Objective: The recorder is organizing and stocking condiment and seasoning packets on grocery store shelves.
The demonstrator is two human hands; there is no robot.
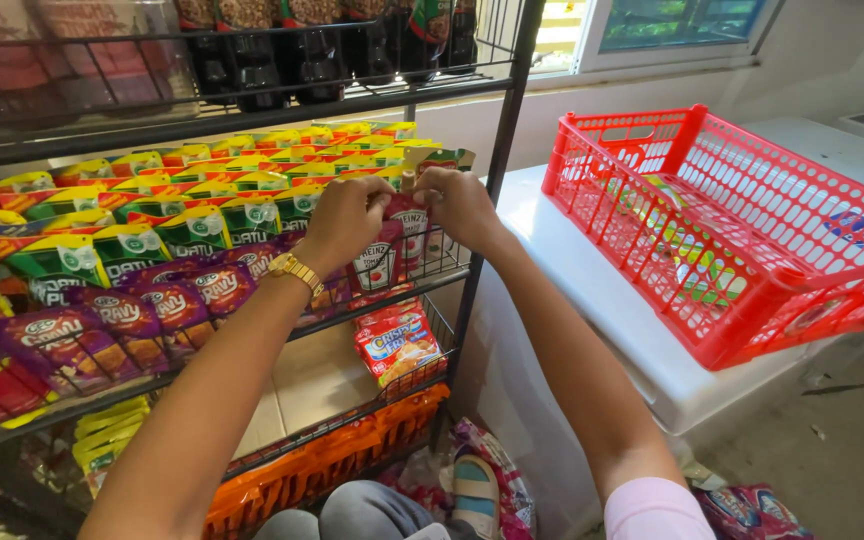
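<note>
My left hand (345,217), with a gold watch on its wrist, and my right hand (458,203) both pinch the tops of small red sachets (388,256) standing at the right end of a black wire shelf (422,285). The sachets are upright in a row against the shelf's front rail. Purple packets (142,310) and green and yellow packets (202,205) fill the same shelf to the left of my hands.
A red plastic basket (752,300) holding a few packets rests tilted on a white chest freezer (592,300) at the right. Dark bottles (322,45) stand on the upper shelf. Red snack packs (395,345) and orange packets (322,460) sit on lower shelves.
</note>
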